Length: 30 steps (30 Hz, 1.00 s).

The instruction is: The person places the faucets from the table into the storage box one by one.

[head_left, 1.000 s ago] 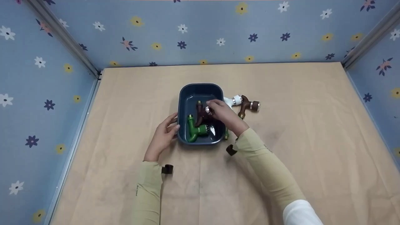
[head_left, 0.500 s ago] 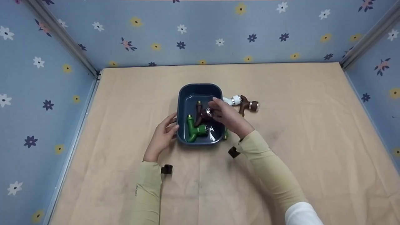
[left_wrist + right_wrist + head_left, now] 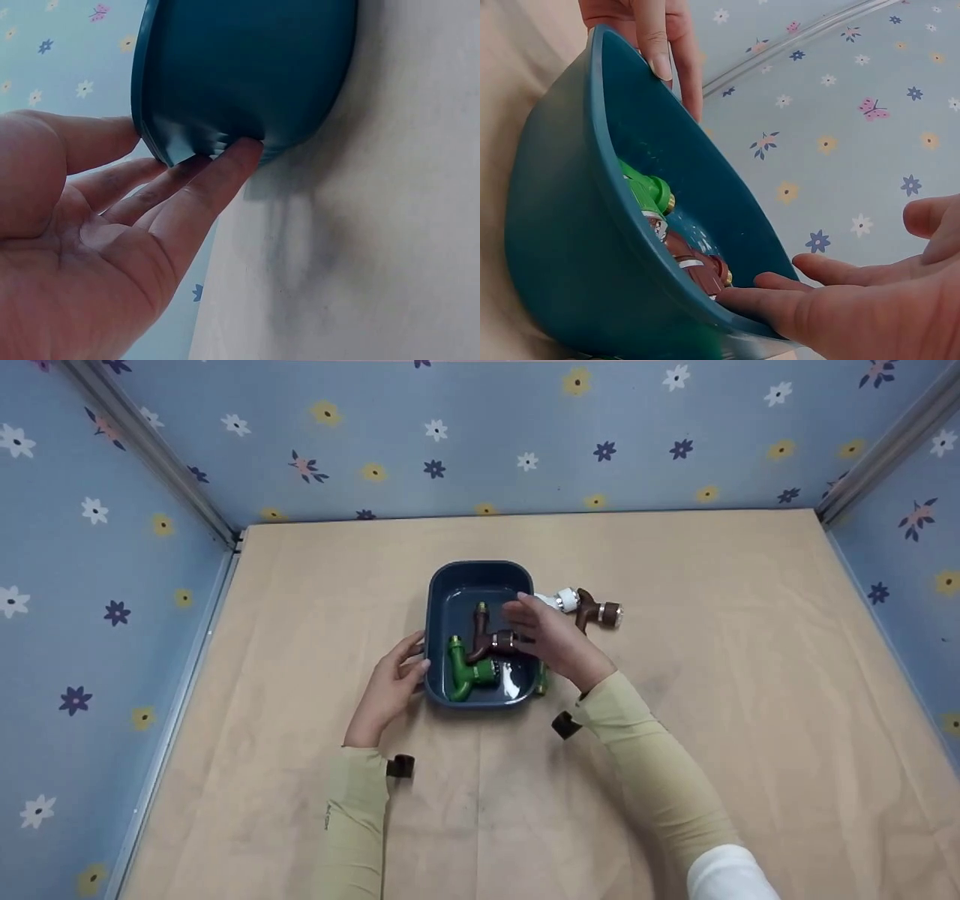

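Observation:
In the head view a dark blue plastic basin rests on the table. Inside it lie a green tap and a dark brown tap. My left hand holds the basin's left side, with the thumb at the rim and the fingers against the outer wall. My right hand hovers over the right rim, fingers straight. In the right wrist view its fingertips reach near the brown tap's handle; whether they touch it I cannot tell.
Just right of the basin lie a white tap and another brown tap, partly behind my right hand. A green piece with a brass end shows beside the basin's right wall. Flowered panels stand around the beige-covered table.
My right hand has let go of the brown tap, drawn slightly right and straightened its fingers. The brown tap has settled flatter in the basin. My left hand stays in place.

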### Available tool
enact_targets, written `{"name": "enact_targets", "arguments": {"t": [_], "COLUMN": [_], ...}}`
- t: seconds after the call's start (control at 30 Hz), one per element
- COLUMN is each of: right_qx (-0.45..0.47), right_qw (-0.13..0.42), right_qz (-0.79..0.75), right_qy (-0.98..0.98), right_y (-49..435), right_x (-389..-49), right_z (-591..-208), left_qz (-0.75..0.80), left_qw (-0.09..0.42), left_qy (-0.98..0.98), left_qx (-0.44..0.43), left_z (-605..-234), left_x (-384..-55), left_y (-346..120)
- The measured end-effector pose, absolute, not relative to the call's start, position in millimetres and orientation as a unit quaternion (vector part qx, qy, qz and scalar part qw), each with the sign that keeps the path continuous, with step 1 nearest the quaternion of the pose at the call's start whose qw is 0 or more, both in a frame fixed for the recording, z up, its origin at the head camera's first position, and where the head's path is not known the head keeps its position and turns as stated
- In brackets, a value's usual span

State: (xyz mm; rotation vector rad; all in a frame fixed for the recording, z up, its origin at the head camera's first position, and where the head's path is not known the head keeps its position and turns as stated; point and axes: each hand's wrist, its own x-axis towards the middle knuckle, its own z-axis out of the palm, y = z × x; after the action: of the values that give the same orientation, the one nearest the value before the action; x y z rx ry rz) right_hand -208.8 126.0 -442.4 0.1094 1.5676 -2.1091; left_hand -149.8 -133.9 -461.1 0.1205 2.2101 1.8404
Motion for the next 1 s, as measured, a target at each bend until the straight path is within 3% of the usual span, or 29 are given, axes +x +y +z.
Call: {"name": "enact_targets", "arguments": {"t": [0.5, 1.0], "right_qx": [-0.011, -0.046], "right_qw": [0.276, 0.267], "right_qz": [-0.772, -0.788], "right_qy": [0.573, 0.553], "right_y": [134.0, 146.2], "right_x": [-205.8, -191.7], "right_z": [-444.9, -435.2], "left_qz": [0.632, 0.628], "left_qw": [0.118, 0.113], "left_qy": [0.765, 0.77], "left_qx": [0.033, 0.034], "left_z": [-495.7, -492.4], "left_x": [-161.2, -159.4], "left_y": [-139.6, -137.5]}}
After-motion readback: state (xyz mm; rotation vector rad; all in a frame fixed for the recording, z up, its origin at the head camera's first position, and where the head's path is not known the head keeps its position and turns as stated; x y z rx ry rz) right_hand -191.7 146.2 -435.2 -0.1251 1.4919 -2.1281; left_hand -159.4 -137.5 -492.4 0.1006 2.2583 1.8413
